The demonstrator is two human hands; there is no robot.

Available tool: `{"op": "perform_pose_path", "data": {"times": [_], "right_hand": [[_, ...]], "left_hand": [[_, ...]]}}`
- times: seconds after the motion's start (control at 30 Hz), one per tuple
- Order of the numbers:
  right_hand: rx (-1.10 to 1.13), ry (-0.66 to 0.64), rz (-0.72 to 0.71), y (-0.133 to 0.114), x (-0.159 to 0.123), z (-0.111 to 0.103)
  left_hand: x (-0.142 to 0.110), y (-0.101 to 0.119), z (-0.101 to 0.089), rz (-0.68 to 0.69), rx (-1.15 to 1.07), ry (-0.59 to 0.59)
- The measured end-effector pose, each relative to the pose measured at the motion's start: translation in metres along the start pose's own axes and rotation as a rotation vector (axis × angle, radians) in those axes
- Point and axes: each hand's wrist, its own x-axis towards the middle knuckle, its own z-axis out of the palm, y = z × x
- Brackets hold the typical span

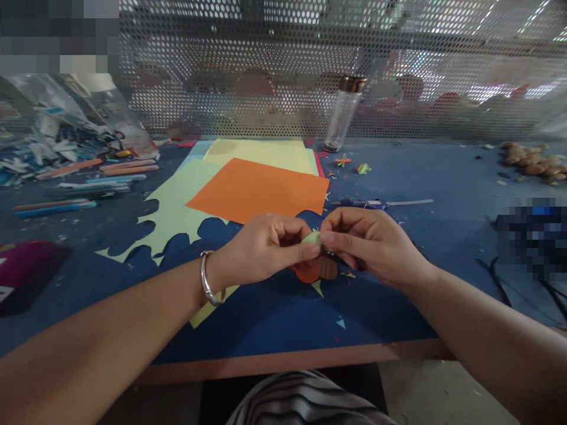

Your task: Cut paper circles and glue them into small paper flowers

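Note:
Between my two hands is a small pale green paper piece (311, 238), pinched just above the blue table. My left hand (261, 247), with a silver bangle at the wrist, grips its left side between thumb and finger. On the right side, the thumb and fingertips of my right hand (372, 243) close on the same piece. Below the fingers lie an orange paper circle (307, 273) and a brown piece (328, 268), partly covered by my hands. Pale scraps are scattered close by.
An orange sheet (261, 188) lies over a cut-out green sheet (177, 215). Behind stands a clear bottle (343, 115) against a perforated metal panel (274, 77). Small paper curls (364, 169) and a craft knife (374, 204) sit beyond my right hand. Several pens (128, 168) lie left.

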Motion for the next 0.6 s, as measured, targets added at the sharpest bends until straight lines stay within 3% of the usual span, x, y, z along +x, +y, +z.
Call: {"op": "perform_pose_path", "data": {"times": [0.37,0.6], "right_hand": [[-0.084,0.023,-0.024,0.002,0.001,-0.003],[-0.126,0.003,-0.015,0.000,0.002,0.000]], "left_hand": [[0.002,-0.011,-0.001,0.060,0.181,0.133],[0.000,-0.002,0.000,0.014,0.268,0.024]]}}
